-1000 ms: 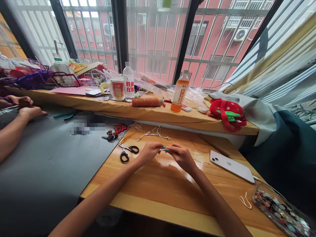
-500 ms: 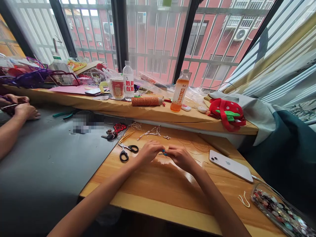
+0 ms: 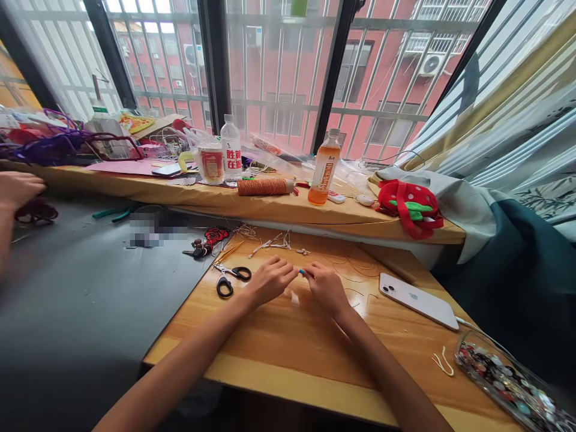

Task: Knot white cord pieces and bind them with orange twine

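Note:
Above the wooden table (image 3: 288,342), my left hand (image 3: 272,280) and my right hand (image 3: 324,288) meet almost fingertip to fingertip. Both hands are closed in a pinch. A small blue spot (image 3: 301,272) shows at the right fingertips; whether it is a bead or a painted nail I cannot tell. Whatever the fingers hold is too small and hidden to name. Black-handled scissors (image 3: 231,280) lie open to the left of my left hand. White knotted cords (image 3: 279,242) lie just beyond my hands, and thin brown cord (image 3: 360,267) curls to the right.
A white phone (image 3: 418,300) on a cable and a clear box of beads (image 3: 499,378) are at the right. Bottles, a spool of orange cord (image 3: 264,187) and a red pouch (image 3: 409,207) line the ledge. At far left, a co-worker's hand (image 3: 20,189) is over the grey table.
My hands have shifted slightly, and less blue shows between the fingertips. The co-worker's hand has risen and moved left, apart from the dark red bundle. The view has moved a little.

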`<action>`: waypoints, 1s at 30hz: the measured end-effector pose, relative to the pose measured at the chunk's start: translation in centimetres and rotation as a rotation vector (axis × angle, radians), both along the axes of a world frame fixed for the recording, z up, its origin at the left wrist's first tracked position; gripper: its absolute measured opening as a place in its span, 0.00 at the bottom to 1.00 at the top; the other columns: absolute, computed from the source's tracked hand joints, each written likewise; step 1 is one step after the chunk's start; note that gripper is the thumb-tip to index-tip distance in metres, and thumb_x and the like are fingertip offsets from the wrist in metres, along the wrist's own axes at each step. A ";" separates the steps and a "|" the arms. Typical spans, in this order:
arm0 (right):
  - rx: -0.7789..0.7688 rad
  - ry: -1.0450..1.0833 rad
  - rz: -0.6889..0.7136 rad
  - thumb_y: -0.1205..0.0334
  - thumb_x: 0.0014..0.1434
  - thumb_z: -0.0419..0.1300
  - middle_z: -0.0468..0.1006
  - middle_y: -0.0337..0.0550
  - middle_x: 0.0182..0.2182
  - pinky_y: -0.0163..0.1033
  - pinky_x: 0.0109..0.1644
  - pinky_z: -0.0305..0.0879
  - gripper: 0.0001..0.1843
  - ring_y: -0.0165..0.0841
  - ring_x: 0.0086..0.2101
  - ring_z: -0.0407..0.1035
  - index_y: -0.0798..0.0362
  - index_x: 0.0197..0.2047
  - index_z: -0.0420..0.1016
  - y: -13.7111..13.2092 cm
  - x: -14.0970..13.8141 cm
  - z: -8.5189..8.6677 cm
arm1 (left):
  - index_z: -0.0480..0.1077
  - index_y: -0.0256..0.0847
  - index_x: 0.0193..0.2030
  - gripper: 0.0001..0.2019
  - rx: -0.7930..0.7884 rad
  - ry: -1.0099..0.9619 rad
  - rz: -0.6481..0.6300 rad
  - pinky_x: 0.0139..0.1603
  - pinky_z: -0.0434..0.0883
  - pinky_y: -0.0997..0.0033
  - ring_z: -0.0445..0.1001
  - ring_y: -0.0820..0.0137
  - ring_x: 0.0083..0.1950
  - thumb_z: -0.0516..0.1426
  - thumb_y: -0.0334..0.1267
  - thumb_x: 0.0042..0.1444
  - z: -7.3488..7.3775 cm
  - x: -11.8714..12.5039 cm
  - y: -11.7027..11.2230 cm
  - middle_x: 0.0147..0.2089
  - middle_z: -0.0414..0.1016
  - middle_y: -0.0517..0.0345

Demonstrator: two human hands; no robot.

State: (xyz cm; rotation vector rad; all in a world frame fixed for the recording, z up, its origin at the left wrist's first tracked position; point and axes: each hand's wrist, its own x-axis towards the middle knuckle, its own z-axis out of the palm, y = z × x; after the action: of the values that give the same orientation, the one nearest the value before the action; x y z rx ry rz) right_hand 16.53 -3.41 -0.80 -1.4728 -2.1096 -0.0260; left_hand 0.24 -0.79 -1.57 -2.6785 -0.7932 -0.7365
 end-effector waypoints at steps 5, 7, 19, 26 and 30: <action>-0.079 -0.088 0.322 0.66 0.55 0.49 0.69 0.39 0.24 0.31 0.28 0.51 0.12 0.27 0.25 0.61 0.52 0.29 0.73 -0.4 0.6 1.0 | 0.68 0.38 0.32 0.12 -0.187 -0.192 -0.029 0.37 0.59 0.72 0.64 0.73 0.31 0.44 0.30 0.55 -0.2 0.0 0.5 0.28 0.69 0.57; -0.119 0.010 0.414 0.65 0.56 0.49 0.68 0.40 0.24 0.30 0.29 0.53 0.12 0.27 0.26 0.61 0.53 0.30 0.73 -0.4 0.9 1.6 | 0.69 0.37 0.30 0.11 -0.415 -0.351 -0.074 0.36 0.60 0.74 0.64 0.74 0.31 0.45 0.31 0.53 -0.3 0.3 0.6 0.27 0.69 0.57; -0.062 0.512 0.127 0.56 0.55 0.49 0.66 0.39 0.22 0.32 0.27 0.55 0.16 0.28 0.24 0.61 0.54 0.27 0.73 -0.6 -0.4 1.5 | 0.66 0.36 0.32 0.07 -0.923 -0.766 -0.070 0.23 0.59 0.80 0.59 0.78 0.21 0.48 0.32 0.49 0.0 1.5 -0.3 0.18 0.61 0.65; -0.002 0.401 0.056 0.55 0.55 0.49 0.67 0.40 0.22 0.33 0.27 0.55 0.16 0.29 0.24 0.61 0.54 0.28 0.73 -0.4 -0.4 1.3 | 0.66 0.37 0.39 0.12 -0.957 -0.769 -0.062 0.23 0.60 0.80 0.61 0.78 0.21 0.50 0.40 0.50 -0.5 1.6 -0.1 0.19 0.63 0.65; -0.026 0.420 0.076 0.55 0.54 0.49 0.67 0.41 0.22 0.34 0.29 0.55 0.15 0.29 0.24 0.61 0.54 0.27 0.72 -0.4 -0.4 1.2 | 0.68 0.35 0.35 0.15 -1.033 -0.862 -0.096 0.22 0.60 0.80 0.60 0.79 0.20 0.50 0.45 0.50 -0.6 1.6 -0.1 0.18 0.62 0.63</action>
State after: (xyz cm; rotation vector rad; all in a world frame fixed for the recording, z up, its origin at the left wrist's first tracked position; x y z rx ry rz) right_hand 16.14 -3.78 0.43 -1.2789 -1.8240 0.3132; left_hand 1.84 -0.87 -2.13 -3.1887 -1.5857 -2.0344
